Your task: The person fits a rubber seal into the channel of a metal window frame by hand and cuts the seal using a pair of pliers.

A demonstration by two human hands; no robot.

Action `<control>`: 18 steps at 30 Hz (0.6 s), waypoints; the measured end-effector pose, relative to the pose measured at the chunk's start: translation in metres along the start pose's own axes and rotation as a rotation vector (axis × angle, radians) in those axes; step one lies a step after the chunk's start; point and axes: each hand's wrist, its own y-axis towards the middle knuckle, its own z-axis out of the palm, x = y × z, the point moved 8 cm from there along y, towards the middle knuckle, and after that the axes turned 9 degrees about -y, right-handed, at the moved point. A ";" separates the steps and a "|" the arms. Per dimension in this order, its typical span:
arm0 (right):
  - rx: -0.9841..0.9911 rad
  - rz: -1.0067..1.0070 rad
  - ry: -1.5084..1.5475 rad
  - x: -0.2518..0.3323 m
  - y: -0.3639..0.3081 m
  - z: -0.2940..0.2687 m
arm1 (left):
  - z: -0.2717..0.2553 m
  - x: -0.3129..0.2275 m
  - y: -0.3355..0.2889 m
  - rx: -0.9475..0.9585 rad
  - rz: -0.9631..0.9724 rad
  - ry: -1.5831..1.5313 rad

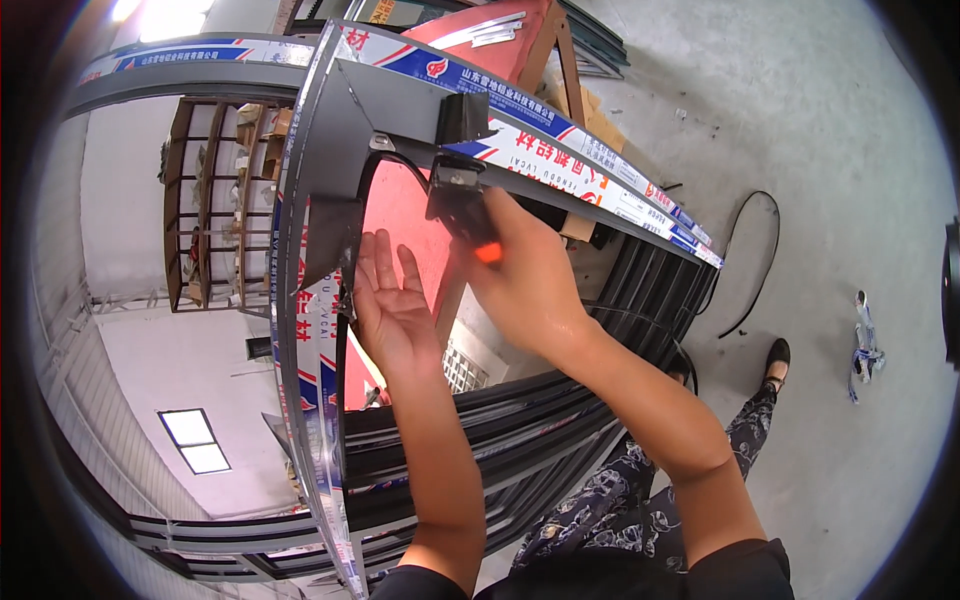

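A dark grey metal window frame point(372, 100) with printed protective film fills the middle, its corner at the upper left. My right hand point(535, 275) is closed around a black block-shaped tool point(462, 205) with an orange spot; its exact kind is not clear. The tool is close to the inner edge of the frame's upper bar. My left hand point(395, 310) is palm up inside the opening, fingers spread, next to the left bar. A thin black strip point(405, 160) curves across the inner corner. Black flaps point(332, 232) stick out from the bars.
Dark metal profiles point(480, 430) lie stacked below and right of the frame. A red board point(470, 40) on a brown stand is behind it. On the concrete floor point(830, 200) are a looped black strip point(777, 230) and crumpled film point(865, 345). Shelving point(205, 210) shows at left.
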 end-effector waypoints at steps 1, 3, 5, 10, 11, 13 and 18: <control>-0.001 0.005 0.018 -0.001 0.002 0.000 | 0.001 -0.001 0.002 0.002 0.040 0.004; 0.000 0.014 0.038 -0.003 0.004 0.002 | 0.005 -0.003 0.002 -0.004 0.085 0.038; -0.001 0.026 0.151 -0.006 0.005 -0.001 | 0.009 0.000 0.005 -0.008 0.123 0.057; 0.029 0.010 0.195 -0.005 0.005 0.000 | 0.004 -0.003 0.017 -0.025 0.225 0.062; 0.049 0.009 0.222 -0.004 0.005 0.002 | 0.005 -0.002 0.017 -0.025 0.222 0.063; 0.069 0.008 0.235 -0.003 0.006 0.002 | 0.007 -0.002 0.015 -0.066 0.252 0.002; 0.117 0.007 0.286 -0.004 0.009 0.003 | 0.023 0.012 0.023 -0.014 0.198 0.051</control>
